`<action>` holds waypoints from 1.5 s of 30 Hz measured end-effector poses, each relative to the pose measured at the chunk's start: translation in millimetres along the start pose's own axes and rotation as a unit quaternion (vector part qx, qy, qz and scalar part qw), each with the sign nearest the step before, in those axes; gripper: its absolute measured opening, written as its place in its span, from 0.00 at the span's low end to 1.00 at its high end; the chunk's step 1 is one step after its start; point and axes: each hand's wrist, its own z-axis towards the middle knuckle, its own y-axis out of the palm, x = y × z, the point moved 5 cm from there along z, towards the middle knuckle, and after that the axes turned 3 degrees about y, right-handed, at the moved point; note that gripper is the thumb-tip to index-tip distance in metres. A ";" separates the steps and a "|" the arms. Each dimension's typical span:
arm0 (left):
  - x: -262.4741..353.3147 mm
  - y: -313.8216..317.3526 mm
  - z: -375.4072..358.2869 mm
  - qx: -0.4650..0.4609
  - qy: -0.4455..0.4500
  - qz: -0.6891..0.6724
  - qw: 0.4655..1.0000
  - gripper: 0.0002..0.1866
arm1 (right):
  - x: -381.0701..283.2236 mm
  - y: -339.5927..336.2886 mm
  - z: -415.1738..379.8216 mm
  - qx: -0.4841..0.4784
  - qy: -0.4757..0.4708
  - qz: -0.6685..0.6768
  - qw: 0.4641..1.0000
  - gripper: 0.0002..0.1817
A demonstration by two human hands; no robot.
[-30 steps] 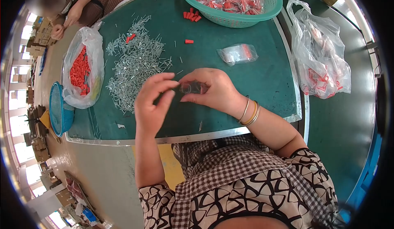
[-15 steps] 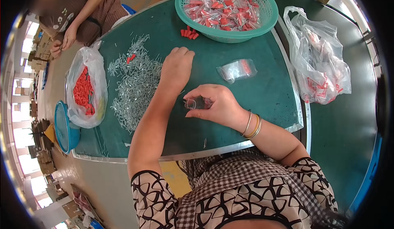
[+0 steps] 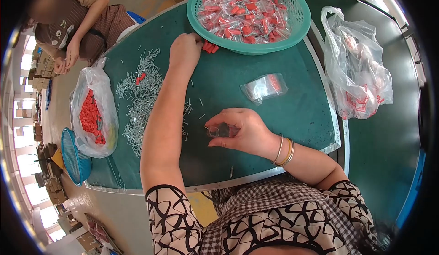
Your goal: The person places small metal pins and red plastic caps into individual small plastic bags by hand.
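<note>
Green sheeting covers the worktable (image 3: pixel 224 83), with loose metal screws (image 3: pixel 137 118) heaped on its left side and a green basket (image 3: pixel 256 48) of filled packets at its far edge. The step in hand looks like gathering small parts: the left hand (image 3: pixel 184 51) reaches to a little cluster of red plugs (image 3: pixel 211 48) beside the basket. Its fingertips are partly hidden, so whether they grip anything cannot be told. Picking out such small pieces seems to call for a light pinch, with the pouch kept uncrushed. The right hand (image 3: pixel 254 134), nearer the body, is closed lightly on a small clear pouch (image 3: pixel 223 130), held between thumb and fingers; the plugs lie well beyond it, just by the left fingertips.
</note>
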 end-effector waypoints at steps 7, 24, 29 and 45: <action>1.2 -16.8 -28.4 0.044 -0.020 -0.104 0.993 0.10 | 3.9 -6.5 2.4 0.039 -0.005 0.004 0.999 0.21; 98.6 -113.1 -192.2 0.096 -0.007 -0.299 0.949 0.10 | 7.6 1.3 -3.0 -0.010 0.091 0.190 0.978 0.21; 115.2 -127.5 -190.5 0.074 0.064 -0.185 0.978 0.16 | 1.4 -2.1 -3.0 -0.008 0.032 0.111 0.993 0.21; 108.4 -135.3 -179.8 0.078 0.085 -0.162 0.980 0.13 | -2.7 -1.6 -4.5 -0.041 0.084 0.246 0.965 0.19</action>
